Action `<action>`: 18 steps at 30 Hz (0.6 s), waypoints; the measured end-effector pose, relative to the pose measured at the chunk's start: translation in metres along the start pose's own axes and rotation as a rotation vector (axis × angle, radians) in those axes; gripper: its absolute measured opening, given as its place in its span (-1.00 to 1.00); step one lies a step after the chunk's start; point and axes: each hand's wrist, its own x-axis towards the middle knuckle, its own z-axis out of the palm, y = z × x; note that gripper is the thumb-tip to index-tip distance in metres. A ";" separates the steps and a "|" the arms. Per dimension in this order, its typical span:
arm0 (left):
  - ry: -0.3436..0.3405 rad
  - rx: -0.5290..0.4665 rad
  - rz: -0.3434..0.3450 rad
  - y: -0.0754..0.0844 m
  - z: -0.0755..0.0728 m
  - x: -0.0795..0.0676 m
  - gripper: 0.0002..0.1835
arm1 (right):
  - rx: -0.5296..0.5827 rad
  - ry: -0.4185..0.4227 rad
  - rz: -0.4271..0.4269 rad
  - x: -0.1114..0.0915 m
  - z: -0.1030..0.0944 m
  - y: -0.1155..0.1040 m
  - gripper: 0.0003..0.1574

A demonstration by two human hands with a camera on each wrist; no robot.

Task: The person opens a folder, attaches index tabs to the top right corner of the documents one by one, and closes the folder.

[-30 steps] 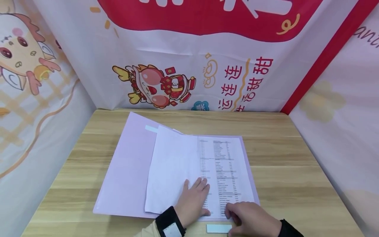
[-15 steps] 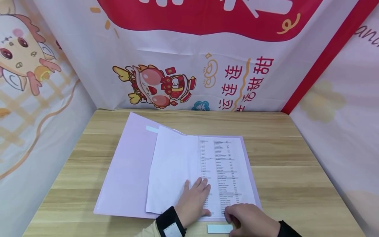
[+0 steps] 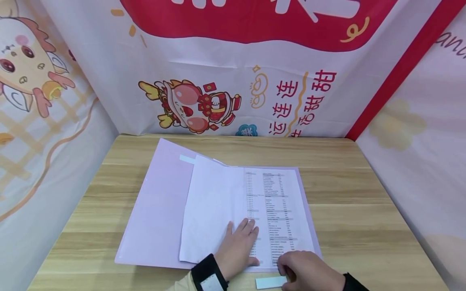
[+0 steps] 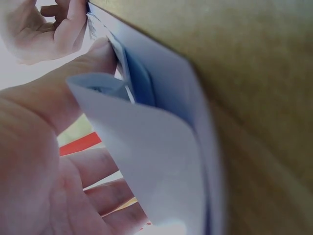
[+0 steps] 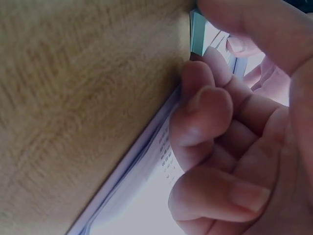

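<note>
A lavender folder (image 3: 153,210) lies spread on the table, with a blank white sheet (image 3: 211,202) turned to the left and a printed list (image 3: 291,202) on the right. My left hand (image 3: 237,247) rests with straight, spread fingers across the inner part of these pages. Just below the folder's front edge is a pale blue strip (image 3: 268,282). My right hand (image 3: 309,268) has curled fingers and pinches the strip's right end. In the right wrist view, the strip (image 5: 198,32) shows by the thumb, its held end partly hidden. Curled page edges (image 4: 146,127) show beside the left thumb.
A similar pale strip (image 3: 187,159) sits on the folder's inner left cover. The wooden table (image 3: 364,226) extends on both sides. Printed cloth hangings (image 3: 204,52) stand at the back and along both sides.
The pale blue strip has shifted slightly toward the front and tilted a little, with my right hand still at its end. My left hand and the folder stay nearly in place.
</note>
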 end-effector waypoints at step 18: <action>-0.005 0.059 0.014 -0.002 0.000 -0.002 -0.12 | 0.014 0.047 -0.073 -0.007 -0.013 0.000 -0.78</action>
